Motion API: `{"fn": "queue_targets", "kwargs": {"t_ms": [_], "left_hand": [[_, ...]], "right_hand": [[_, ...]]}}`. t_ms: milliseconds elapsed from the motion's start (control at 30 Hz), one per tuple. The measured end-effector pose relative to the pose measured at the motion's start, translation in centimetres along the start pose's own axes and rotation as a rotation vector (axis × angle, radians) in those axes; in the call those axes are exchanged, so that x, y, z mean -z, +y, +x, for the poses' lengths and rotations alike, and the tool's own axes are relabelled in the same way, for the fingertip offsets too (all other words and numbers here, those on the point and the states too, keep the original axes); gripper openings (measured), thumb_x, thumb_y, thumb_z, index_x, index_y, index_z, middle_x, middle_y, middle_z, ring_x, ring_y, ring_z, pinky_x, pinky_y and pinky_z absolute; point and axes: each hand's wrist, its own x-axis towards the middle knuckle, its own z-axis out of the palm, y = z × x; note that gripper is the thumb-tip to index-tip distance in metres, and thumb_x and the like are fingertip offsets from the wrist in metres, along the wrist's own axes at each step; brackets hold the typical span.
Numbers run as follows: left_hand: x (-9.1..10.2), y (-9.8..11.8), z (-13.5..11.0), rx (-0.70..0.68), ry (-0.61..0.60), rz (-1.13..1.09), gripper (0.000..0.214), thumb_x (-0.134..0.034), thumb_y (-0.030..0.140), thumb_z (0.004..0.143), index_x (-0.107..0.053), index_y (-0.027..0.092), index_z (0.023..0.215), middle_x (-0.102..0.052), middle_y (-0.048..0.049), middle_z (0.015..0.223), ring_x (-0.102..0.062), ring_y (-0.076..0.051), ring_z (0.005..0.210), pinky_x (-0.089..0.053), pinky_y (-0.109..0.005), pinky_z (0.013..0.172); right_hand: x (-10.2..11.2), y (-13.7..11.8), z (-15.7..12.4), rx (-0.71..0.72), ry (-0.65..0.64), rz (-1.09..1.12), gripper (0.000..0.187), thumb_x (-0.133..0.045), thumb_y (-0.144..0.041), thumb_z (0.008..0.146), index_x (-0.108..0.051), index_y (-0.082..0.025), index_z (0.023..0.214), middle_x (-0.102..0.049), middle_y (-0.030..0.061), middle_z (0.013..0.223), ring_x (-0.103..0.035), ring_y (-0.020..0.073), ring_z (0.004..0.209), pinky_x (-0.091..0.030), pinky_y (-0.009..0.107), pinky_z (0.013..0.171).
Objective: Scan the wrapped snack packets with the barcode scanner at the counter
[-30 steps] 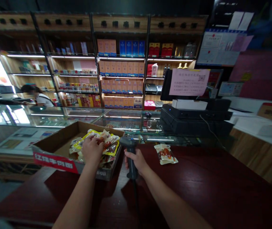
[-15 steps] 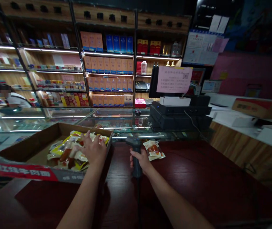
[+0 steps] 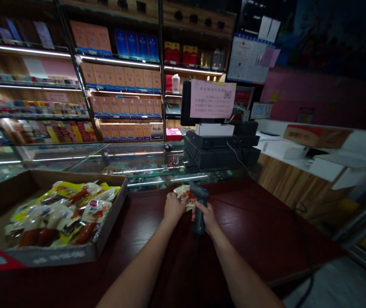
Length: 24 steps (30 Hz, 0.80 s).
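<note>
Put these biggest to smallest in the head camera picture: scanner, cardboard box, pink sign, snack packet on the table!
1. Cardboard box, though the picture's edge cuts it off.
2. Pink sign.
Then scanner and snack packet: I can't rank these two, because the packet is partly hidden.

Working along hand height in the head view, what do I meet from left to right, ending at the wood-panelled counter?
Open cardboard box of sealed snack packets → left hand → single food packet → pistol-grip barcode scanner, held in the right hand → wood-panelled counter.
</note>
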Motion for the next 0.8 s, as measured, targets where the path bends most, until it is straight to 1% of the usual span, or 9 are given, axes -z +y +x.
{"fn": "queue_targets", "kwargs": {"t_ms": [67, 133, 200, 267, 367, 467, 567, 733, 800], "left_hand": [[-1.5, 1.1, 0.6, 0.008, -0.009, 0.021, 0.058, -0.054, 0.045, 0.079, -0.049, 0.006, 0.122, -0.046, -0.0255, 0.128, -0.046, -0.033, 0.120, -0.040, -0.043, 0.096], [-2.6, 2.2, 1.3, -0.009, -0.042, 0.059, 0.062, -0.054, 0.044, 0.079, -0.042, 0.013, 0.132, -0.031, -0.0238, 0.144, -0.031, -0.037, 0.131, -0.035, -0.052, 0.099], [-3.5, 3.1, 1.9, -0.009, -0.152, 0.119, 0.053, -0.052, 0.040, 0.081, -0.047, 0.026, 0.131, -0.022, -0.0152, 0.151, -0.018, -0.041, 0.136, -0.030, -0.064, 0.097], [-4.1, 3.6, 2.2, -0.016, -0.286, 0.185, 0.041, -0.049, 0.034, 0.082, -0.055, 0.035, 0.123, -0.023, -0.0068, 0.153, -0.012, -0.042, 0.138, -0.025, -0.071, 0.094], [-4.1, 3.4, 2.1, -0.062, -0.373, 0.264, 0.037, -0.045, 0.028, 0.083, -0.062, 0.036, 0.115, -0.026, -0.0023, 0.152, -0.013, -0.041, 0.138, -0.026, -0.069, 0.094], [-2.2, 1.6, 1.6, -0.123, -0.311, 0.313, 0.035, -0.051, 0.027, 0.078, -0.066, 0.032, 0.110, -0.026, -0.0026, 0.152, -0.019, -0.042, 0.136, -0.032, -0.063, 0.096], [1.3, -1.8, 1.2, -0.170, -0.268, 0.343, 0.037, -0.058, 0.024, 0.071, -0.068, 0.033, 0.106, -0.030, -0.0014, 0.150, -0.024, -0.039, 0.135, -0.034, -0.056, 0.098], [7.5, -7.2, 0.4, -0.212, -0.413, 0.327, 0.044, -0.063, 0.023, 0.068, -0.065, 0.037, 0.109, -0.030, 0.0011, 0.150, -0.024, -0.035, 0.137, -0.019, -0.063, 0.104], [9.0, -8.3, 0.0, -0.218, -0.387, 0.288, 0.052, -0.064, 0.028, 0.069, -0.058, 0.035, 0.120, -0.027, -0.0027, 0.151, -0.025, -0.034, 0.137, -0.017, -0.063, 0.104]], "right_hand": [[0.4, 0.1, 0.2, 0.015, 0.002, 0.009, 0.037, -0.073, -0.042, 0.060, -0.058, -0.014, 0.079, -0.058, -0.0032, 0.046, -0.050, 0.0110, 0.032, -0.045, 0.023, 0.034], [0.6, 0.0, 0.3, 0.040, -0.004, 0.028, 0.038, -0.072, -0.042, 0.061, -0.058, -0.014, 0.082, -0.058, -0.0037, 0.047, -0.050, 0.0110, 0.033, -0.044, 0.022, 0.034], [0.7, -0.1, 0.4, 0.057, -0.008, 0.047, 0.038, -0.073, -0.042, 0.062, -0.057, -0.015, 0.083, -0.058, -0.0045, 0.047, -0.050, 0.0107, 0.032, -0.042, 0.022, 0.034], [0.7, -0.1, 0.4, 0.068, -0.006, 0.059, 0.039, -0.073, -0.043, 0.061, -0.055, -0.016, 0.083, -0.057, -0.0054, 0.046, -0.048, 0.0103, 0.031, -0.042, 0.022, 0.034], [0.7, 0.1, 0.3, 0.067, -0.024, 0.053, 0.039, -0.073, -0.043, 0.061, -0.055, -0.016, 0.083, -0.057, -0.0053, 0.046, -0.048, 0.0103, 0.031, -0.041, 0.022, 0.033], [0.5, 0.4, 0.2, 0.039, -0.052, 0.038, 0.041, -0.072, -0.043, 0.062, -0.056, -0.015, 0.086, -0.058, -0.0043, 0.048, -0.050, 0.0112, 0.033, -0.043, 0.022, 0.034], [0.3, 0.8, 0.0, -0.005, -0.078, 0.041, 0.042, -0.073, -0.043, 0.062, -0.056, -0.015, 0.089, -0.059, -0.0044, 0.049, -0.051, 0.0113, 0.034, -0.045, 0.023, 0.036], [-0.5, 1.6, -0.3, -0.058, -0.140, 0.023, 0.043, -0.073, -0.043, 0.062, -0.056, -0.015, 0.089, -0.059, -0.0043, 0.049, -0.052, 0.0113, 0.035, -0.045, 0.023, 0.036], [-1.0, 1.7, -0.6, -0.076, -0.163, 0.002, 0.043, -0.073, -0.043, 0.061, -0.056, -0.015, 0.089, -0.059, -0.0041, 0.048, -0.052, 0.0116, 0.035, -0.045, 0.023, 0.036]]}}
